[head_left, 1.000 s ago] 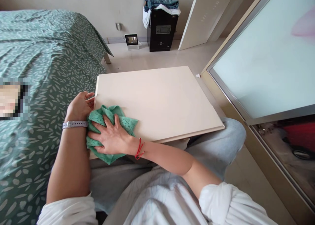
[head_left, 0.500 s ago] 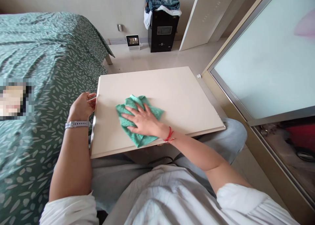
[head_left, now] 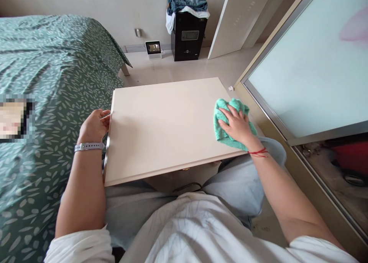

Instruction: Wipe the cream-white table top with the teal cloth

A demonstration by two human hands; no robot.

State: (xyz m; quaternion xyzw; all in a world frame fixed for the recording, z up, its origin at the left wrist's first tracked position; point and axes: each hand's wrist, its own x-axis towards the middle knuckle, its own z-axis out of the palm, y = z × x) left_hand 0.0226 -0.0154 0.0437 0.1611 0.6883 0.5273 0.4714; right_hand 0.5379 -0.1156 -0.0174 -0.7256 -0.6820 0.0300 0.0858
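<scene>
On my feed the cream-painted panel [head_left: 163,132] lies flat across the person's lap, over light-blue jeans [head_left: 238,186]. Right hand [head_left: 237,125] is at the panel's right edge, towards the near corner, palm down on a bunched green microfiber cloth [head_left: 222,127]. Fingers spread, pressing, not clenched. Cloth sits under the palm and pokes out past the fingertips on the left side; its lower fold reaches close to the near edge. Red string bracelet [head_left: 258,152] on that wrist.

Left hand [head_left: 93,127] is clasped on the panel's left edge, about midway along, fingers curled around it. Grey wristband [head_left: 88,147] on that wrist. Hands well apart, most of the panel's surface between them.

Left of the panel: bed with green leaf-print cover [head_left: 51,102]. Right: frosted glass door [head_left: 310,63] in a metal frame. Ahead on the floor: black safe [head_left: 188,38] with folded jeans [head_left: 186,0] on top, small tablet display [head_left: 153,48] beside it.
</scene>
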